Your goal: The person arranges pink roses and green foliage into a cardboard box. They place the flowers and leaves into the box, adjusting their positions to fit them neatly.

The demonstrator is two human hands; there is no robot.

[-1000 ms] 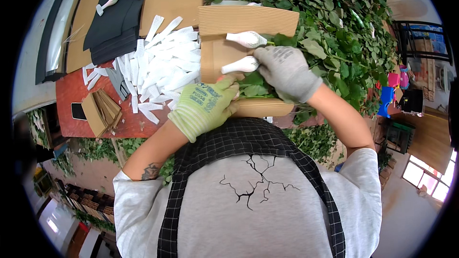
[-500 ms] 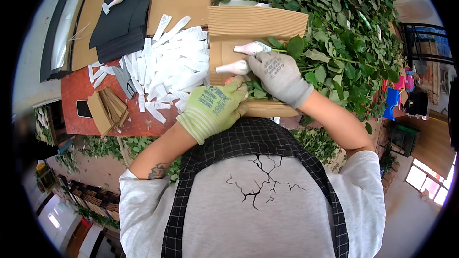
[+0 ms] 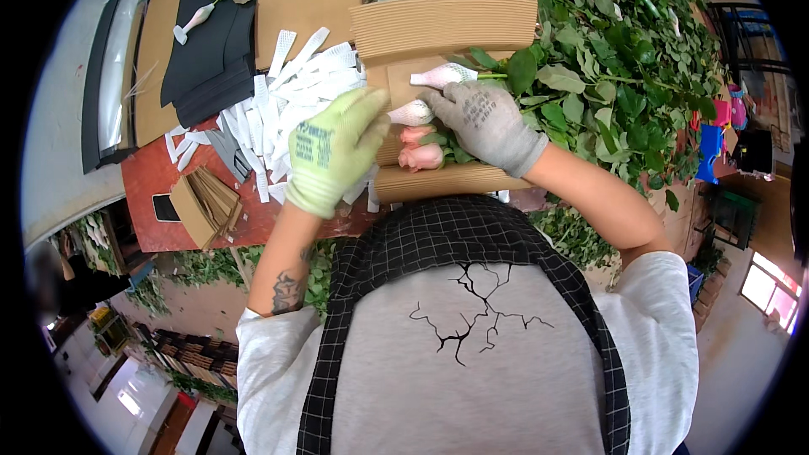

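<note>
My left hand (image 3: 333,147), in a light green glove, has its fingers curled around the narrow white end of a mesh sleeve (image 3: 410,113). That sleeve covers a rose bud. The grey-gloved right hand (image 3: 484,122) closes its fingertips at the base of the same sleeved rose; its stem is hidden under the glove. Just beyond lies a second sleeved rose (image 3: 444,75), pale pink through white mesh. Nearer me, bare pink roses (image 3: 421,157) rest on the corrugated cardboard (image 3: 383,84), beside the front fold.
White mesh sleeves (image 3: 286,88) lie heaped to the left. Leafy rose stems (image 3: 607,76) cover the right side. Black sheets (image 3: 211,42), a stack of brown card pieces (image 3: 206,206) and a phone (image 3: 166,208) are on the red table (image 3: 152,168). A raised cardboard flap (image 3: 447,25) stands behind.
My left hand has moved off the bare pink roses, up and left to the sleeve's end, uncovering them. The right hand stays at the sleeved rose, and the view has shifted slightly.
</note>
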